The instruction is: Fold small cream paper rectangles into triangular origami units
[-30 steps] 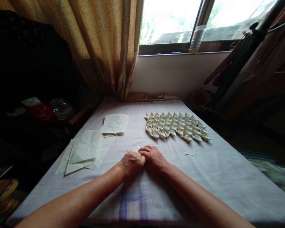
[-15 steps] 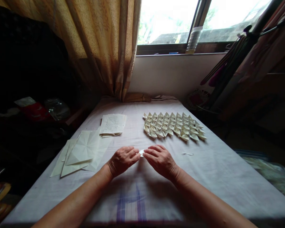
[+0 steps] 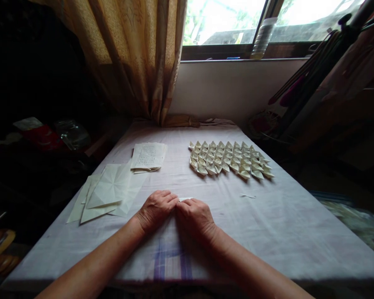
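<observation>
A small folded piece of white paper [image 3: 185,199] shows just past my fingertips, mostly hidden by them. My left hand [image 3: 159,207] is closed on its left end, fingers bent down to the cloth. Against it, my right hand [image 3: 197,216] pinches the paper from the right, with its fingers curled. Beyond my right hand stand several rows of small folded paper boats [image 3: 230,160]. Left of my left hand lie overlapping creased paper sheets [image 3: 107,189], and behind these is a stack of paper with writing [image 3: 148,157].
A pale cloth covers the table [image 3: 268,241]. A thin white paper strip [image 3: 248,196] lies right of my hands. At the back hang a gold curtain [image 3: 137,54] and a window with a clear plastic container [image 3: 263,39] on its sill.
My right hand has moved left until it meets my left hand, and its fingers have curled in more. The paper is now less between the hands and shows behind the right fingers.
</observation>
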`<state>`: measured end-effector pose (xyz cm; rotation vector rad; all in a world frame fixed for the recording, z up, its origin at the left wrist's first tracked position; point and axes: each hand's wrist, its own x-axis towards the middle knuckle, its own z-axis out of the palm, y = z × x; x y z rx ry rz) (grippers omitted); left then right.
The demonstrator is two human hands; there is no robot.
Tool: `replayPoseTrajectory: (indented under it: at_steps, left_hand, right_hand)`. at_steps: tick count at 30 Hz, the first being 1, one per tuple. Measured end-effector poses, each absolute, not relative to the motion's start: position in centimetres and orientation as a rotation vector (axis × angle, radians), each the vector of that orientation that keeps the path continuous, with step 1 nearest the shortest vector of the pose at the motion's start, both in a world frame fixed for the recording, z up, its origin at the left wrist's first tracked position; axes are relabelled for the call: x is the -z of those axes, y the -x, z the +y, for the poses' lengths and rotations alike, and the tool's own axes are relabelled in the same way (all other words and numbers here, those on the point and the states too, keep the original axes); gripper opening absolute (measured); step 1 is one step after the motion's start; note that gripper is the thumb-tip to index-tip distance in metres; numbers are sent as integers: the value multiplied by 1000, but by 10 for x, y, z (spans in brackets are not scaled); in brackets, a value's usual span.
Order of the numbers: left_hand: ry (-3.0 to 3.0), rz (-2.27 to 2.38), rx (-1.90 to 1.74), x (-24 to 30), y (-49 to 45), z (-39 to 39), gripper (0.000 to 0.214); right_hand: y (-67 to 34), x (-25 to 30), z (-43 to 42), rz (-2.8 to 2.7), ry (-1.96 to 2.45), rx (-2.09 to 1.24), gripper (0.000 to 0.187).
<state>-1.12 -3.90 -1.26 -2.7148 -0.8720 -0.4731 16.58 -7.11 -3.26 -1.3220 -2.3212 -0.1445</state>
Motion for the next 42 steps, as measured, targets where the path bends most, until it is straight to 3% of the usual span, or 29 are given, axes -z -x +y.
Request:
replayPoseTrajectory:
  at_steps: [7, 12, 17, 23, 42]
  left_hand:
    - [2815, -1109, 463, 9, 11, -55, 31]
    - [2819, -1068, 456, 1, 4, -57, 31]
    - [2828, -1137, 405, -3, -7, -61, 54]
    - [2848, -1077, 354, -4, -2, -59, 40]
    - [2978, -1099, 448, 3, 13, -51, 45]
  right_hand:
    - [-184, 24, -73, -2282, 1148, -149, 13]
    - [-232, 20, -55, -2245, 1100, -173, 20]
    - [-244, 22, -52, -2272, 1112, -319, 19]
    - [-236, 22, -56, -2211, 1145, -427, 23]
    - [-234, 24, -62, -2335, 1055, -317, 17]
